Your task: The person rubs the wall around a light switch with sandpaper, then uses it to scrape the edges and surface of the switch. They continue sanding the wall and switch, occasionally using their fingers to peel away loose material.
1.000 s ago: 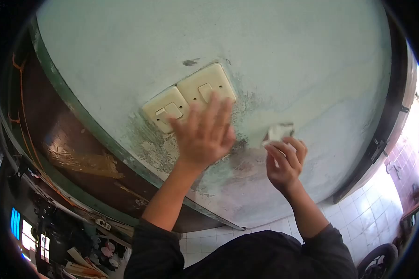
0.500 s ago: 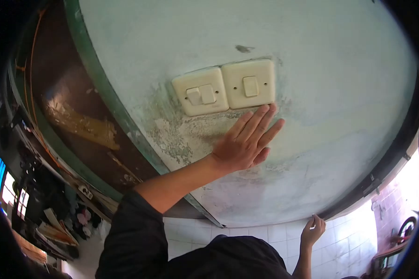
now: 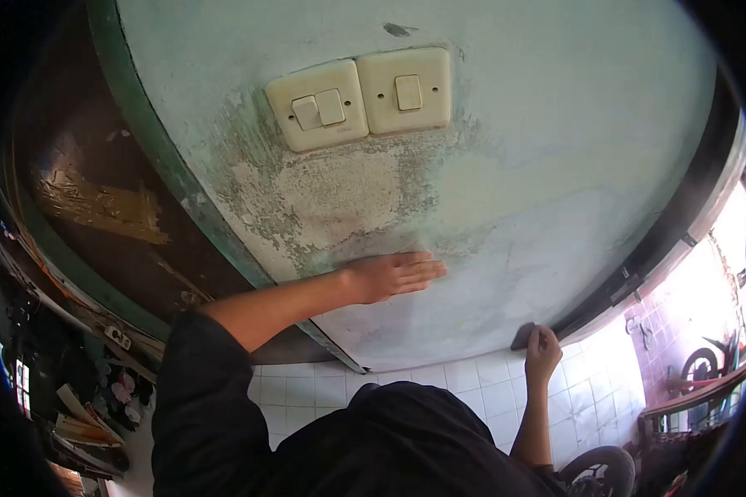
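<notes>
My left hand (image 3: 394,277) lies flat against the pale green wall (image 3: 547,141), fingers stretched out and pointing right. It is just below a rough patch of peeling paint (image 3: 340,195). Two cream switch plates (image 3: 403,118) are fixed side by side above that patch, the left one with two rockers and the right one with one. Lower right, my right hand (image 3: 544,354) is closed, pinching a small dark grey flat piece (image 3: 522,336) between thumb and fingers, near the wall's bottom edge. What kind of piece it is, I cannot tell.
A brown door panel (image 3: 99,174) in a green frame (image 3: 153,141) borders the wall on the left. White floor tiles (image 3: 456,381) run below. Clutter fills the lower left. Bright light enters at the right, where a wheel (image 3: 699,369) and a dark round rim (image 3: 609,468) show.
My left hand has slid down the wall from the lower edge of the switch plates. My right hand has turned, bringing the dark piece into sight. The view has tilted lower.
</notes>
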Tool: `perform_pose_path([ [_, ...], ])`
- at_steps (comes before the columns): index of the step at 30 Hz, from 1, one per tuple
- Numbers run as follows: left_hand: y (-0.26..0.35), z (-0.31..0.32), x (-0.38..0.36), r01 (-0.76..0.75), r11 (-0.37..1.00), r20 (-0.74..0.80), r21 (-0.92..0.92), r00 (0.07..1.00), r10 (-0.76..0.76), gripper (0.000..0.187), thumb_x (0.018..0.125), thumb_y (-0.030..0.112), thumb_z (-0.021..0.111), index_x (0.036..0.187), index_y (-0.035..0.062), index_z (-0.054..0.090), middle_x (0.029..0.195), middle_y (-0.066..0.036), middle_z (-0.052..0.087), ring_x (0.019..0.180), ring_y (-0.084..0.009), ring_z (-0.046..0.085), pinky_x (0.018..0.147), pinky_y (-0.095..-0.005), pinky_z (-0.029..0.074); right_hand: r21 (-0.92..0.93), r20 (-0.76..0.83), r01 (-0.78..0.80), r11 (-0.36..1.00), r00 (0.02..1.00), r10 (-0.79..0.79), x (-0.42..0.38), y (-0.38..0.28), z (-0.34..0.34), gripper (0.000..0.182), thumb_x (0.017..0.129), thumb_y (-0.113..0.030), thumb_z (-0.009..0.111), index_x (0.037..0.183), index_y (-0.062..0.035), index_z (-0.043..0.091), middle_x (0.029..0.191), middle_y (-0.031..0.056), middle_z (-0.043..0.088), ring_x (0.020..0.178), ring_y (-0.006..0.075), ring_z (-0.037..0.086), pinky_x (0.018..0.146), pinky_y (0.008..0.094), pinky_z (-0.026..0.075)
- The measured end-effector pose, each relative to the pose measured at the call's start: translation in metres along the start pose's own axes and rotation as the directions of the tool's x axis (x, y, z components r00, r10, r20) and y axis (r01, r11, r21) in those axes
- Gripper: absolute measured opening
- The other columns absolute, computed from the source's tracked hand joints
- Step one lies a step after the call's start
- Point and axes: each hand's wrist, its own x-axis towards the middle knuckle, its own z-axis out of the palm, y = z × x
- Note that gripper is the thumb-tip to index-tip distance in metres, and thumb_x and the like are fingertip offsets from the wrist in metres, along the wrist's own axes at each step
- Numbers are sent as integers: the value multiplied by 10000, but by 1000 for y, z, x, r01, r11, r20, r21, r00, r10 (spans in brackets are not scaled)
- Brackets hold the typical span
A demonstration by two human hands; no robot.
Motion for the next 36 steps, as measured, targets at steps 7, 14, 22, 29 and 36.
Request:
perform_pose_path([
  [7, -7, -33, -50, 392, 868, 25, -306, 914, -404, 523, 926, 251, 584, 1448, 213, 580, 1658, -45, 346, 1526, -204, 293, 1261, -422, 186, 121, -231, 7, 993, 973, 22, 79, -18, -7, 203, 1001, -177, 652, 977, 24, 642, 909, 90, 678, 862, 173, 654, 801, 318, 527],
  [14, 151, -25, -135, 879, 235, 156, -415, 324, -933, 575, 866, 210, 659, 1431, 136, 579, 1537, -285, 417, 1390, -495, 424, 1115, -598, 360, 217, -642, 296, 930, 761, -93, 175, -100, 9, 193, 1016, -134, 615, 1103, 33, 573, 1029, 120, 634, 974, 192, 634, 894, 317, 516],
  [22, 419, -82, -265, 930, -368, 751, 9, -249, -611, 712, 1018, 481, 438, 1572, 48, 327, 1534, -331, 385, 1429, -477, 381, 1150, -542, 349, 290, -423, 734, 613, 674, -606, 135, -227, 114, 633, 901, -170, 697, 1448, 34, 452, 1553, 229, 449, 1443, 407, 428, 1148, 449, 411],
  [29, 462, -73, -324, 948, -318, 899, 8, -147, -413, 581, 1019, 449, 435, 1436, 44, 430, 1394, -291, 477, 1304, -454, 466, 1072, -541, 398, -203, 100, 852, 483, 509, -855, 149, -198, 99, 697, 896, -259, 674, 1501, -20, 425, 1475, 232, 503, 1345, 373, 499, 1188, 504, 335],
  [36, 487, -109, -324, 934, -358, 978, 5, -79, -191, 481, 1020, 416, 431, 1300, 39, 534, 1254, -250, 570, 1180, -430, 551, 994, -540, 447, 96, -580, 385, 918, 771, -262, 274, -165, 25, 503, 1055, -187, 496, 1504, 34, 434, 1569, 238, 421, 1479, 367, 371, 1212, 426, 311],
])
